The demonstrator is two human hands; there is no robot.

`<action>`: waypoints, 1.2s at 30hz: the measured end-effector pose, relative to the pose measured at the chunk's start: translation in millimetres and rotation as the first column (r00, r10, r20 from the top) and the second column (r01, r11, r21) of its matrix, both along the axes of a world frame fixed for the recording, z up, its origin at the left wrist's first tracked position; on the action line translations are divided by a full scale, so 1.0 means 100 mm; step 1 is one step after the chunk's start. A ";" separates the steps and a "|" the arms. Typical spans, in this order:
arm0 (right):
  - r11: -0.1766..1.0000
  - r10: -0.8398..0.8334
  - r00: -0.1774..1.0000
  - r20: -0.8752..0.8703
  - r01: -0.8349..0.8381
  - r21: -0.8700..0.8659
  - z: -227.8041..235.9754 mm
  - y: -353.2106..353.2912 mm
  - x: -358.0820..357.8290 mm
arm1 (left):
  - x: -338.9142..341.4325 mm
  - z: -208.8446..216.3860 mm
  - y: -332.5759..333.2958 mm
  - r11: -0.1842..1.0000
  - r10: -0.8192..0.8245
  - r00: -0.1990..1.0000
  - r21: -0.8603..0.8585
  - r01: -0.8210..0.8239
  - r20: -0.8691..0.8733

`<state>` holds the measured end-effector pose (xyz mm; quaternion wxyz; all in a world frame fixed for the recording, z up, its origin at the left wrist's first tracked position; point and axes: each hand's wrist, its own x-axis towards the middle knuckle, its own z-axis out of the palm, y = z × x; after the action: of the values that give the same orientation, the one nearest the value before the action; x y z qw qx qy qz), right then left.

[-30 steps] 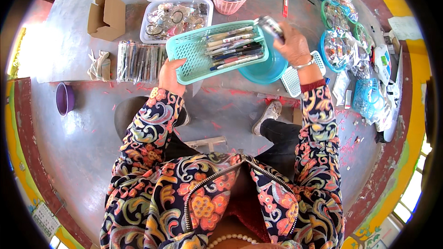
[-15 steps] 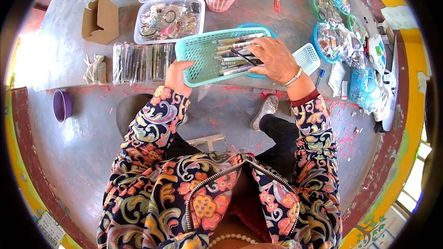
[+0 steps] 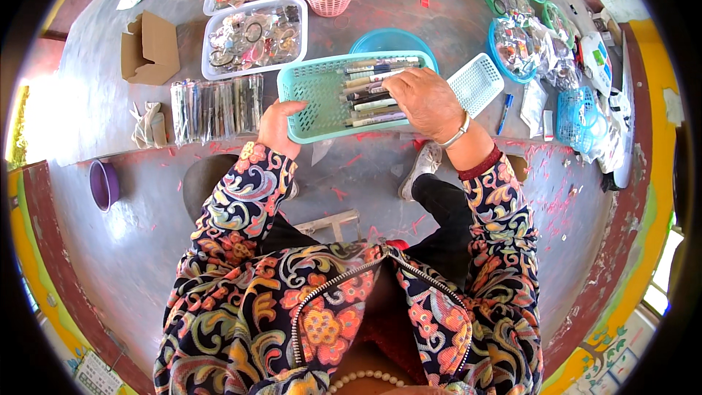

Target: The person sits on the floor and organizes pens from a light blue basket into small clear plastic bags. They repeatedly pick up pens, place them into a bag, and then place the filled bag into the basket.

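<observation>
A light turquoise plastic basket [image 3: 314,121] is held up at the table's near edge. My left hand [image 3: 280,128] grips its left end, the thumb over the rim. Several slim pens [image 3: 373,111], pale, grey and dark, lie side by side in its middle and right part. My right hand [image 3: 428,106] reaches in from the right with curled fingers. Its fingertips close at the right end of a dark pen [image 3: 368,97] among the others; the palm hides part of the basket's right side.
Clear-wrapped pens [image 3: 218,111] lie left of the basket, near an open cardboard box [image 3: 150,47]. Behind stand a white tray [image 3: 298,36] of packets and a pink basket [image 3: 333,4]. A blue round tray [image 3: 391,39] and a small pale basket [image 3: 488,88] sit close by. A purple bucket [image 3: 104,185] is on the floor.
The dark pen, tilted up in my right hand before, now lies level with the other pens. My right hand has turned, its fingers curling more. The view has shifted slightly.
</observation>
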<state>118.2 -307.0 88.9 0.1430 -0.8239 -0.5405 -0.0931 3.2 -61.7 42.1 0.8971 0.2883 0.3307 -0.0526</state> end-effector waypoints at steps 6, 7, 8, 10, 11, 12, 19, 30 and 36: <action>0.999 -0.034 0.999 0.037 0.035 -0.028 0.05 -0.04 -0.02 | -0.06 0.18 -0.11 0.997 -0.068 0.997 0.034 0.067 0.045; 0.997 -0.051 0.999 -0.009 0.051 -0.056 0.03 -0.04 -0.05 | -0.07 0.20 -0.11 0.996 -0.078 0.995 0.036 0.076 0.069; 0.997 -0.078 0.997 -0.009 0.078 0.003 0.04 -0.07 -0.07 | -0.11 0.21 -0.10 0.996 -0.090 0.992 0.039 0.086 0.094; 0.985 -0.130 0.991 0.009 0.128 0.118 0.28 -0.07 -0.15 | -0.13 0.18 -0.05 0.994 -0.102 0.988 0.056 0.096 0.119; 0.975 -0.196 0.980 0.004 0.195 0.109 0.39 -0.13 -0.18 | -0.16 0.15 -0.02 0.995 -0.097 0.986 0.049 0.091 0.139; 0.943 -0.281 0.960 -0.013 0.279 0.180 0.44 -0.22 -0.21 | -0.17 0.13 -0.01 0.995 -0.095 0.982 0.041 0.089 0.164; 0.517 -0.415 0.429 -0.802 0.837 0.180 -0.22 -1.00 -0.77 | -0.36 0.23 0.12 0.959 -0.280 0.937 0.097 0.265 0.210; 0.542 0.403 -0.160 -0.901 0.835 0.095 0.42 -1.21 -2.38 | -1.58 0.76 -0.01 0.944 -0.320 0.941 -0.047 0.327 0.106; 0.649 0.381 -0.226 -0.896 0.756 0.086 0.29 -1.46 -2.73 | -2.00 0.50 0.14 0.916 -0.400 0.916 0.054 0.398 0.025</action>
<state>-154.4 -452.5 117.4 0.7724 -0.5286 0.0297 0.3508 -196.8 -47.5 92.1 0.8660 0.3720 0.2503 -0.2214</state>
